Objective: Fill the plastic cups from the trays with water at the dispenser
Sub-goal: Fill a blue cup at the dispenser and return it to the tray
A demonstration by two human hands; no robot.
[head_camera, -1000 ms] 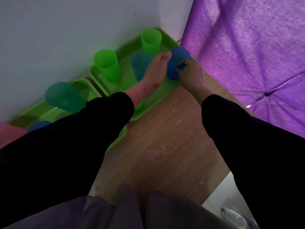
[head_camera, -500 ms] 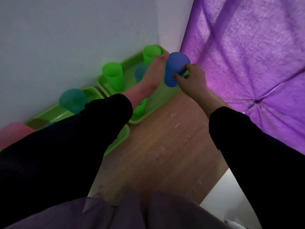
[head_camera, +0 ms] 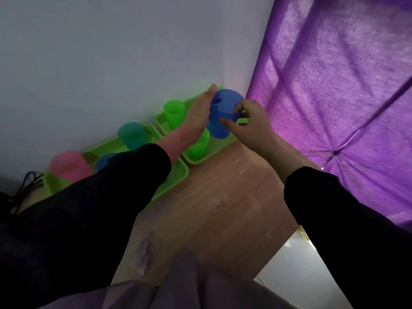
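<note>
"Blue cup (head_camera: 223, 112), where's it sitting?"
"At 12 o'clock from me, over the far tray (head_camera: 196, 162), looking a bit tipped. Can't tell if the base is clearing the tray floor."
"Hands?"
"My right hand (head_camera: 252, 126) is pinching the cup wall from its 4 o'clock side, thumb and fingertips curling on. My left hand (head_camera: 198, 117) is lying flat, fingers straight, touching the 9 o'clock side, gripping nothing."
"How's it handling?"
"I'm guessing light: empty thin plastic, stiff enough but flexing if squeezed near the rim. Smooth wall, so probably slipping once wet. I'm thinking mid-wall grip, fingers wrapping round, not a rim pinch, since it'll be getting heavier when filled."
"Neighbours?"
"Back green cup (head_camera: 174, 112) is standing at its 9 o'clock, front green cup (head_camera: 199, 146) at its 7 o'clock, same tray. Teal cup (head_camera: 132, 134) and pink cup (head_camera: 66, 163) are sitting on the near tray (head_camera: 178, 172), further toward 8 o'clock. Purple cloth (head_camera: 334, 85) is hanging at 3 o'clock. Dispenser isn't showing."
</note>
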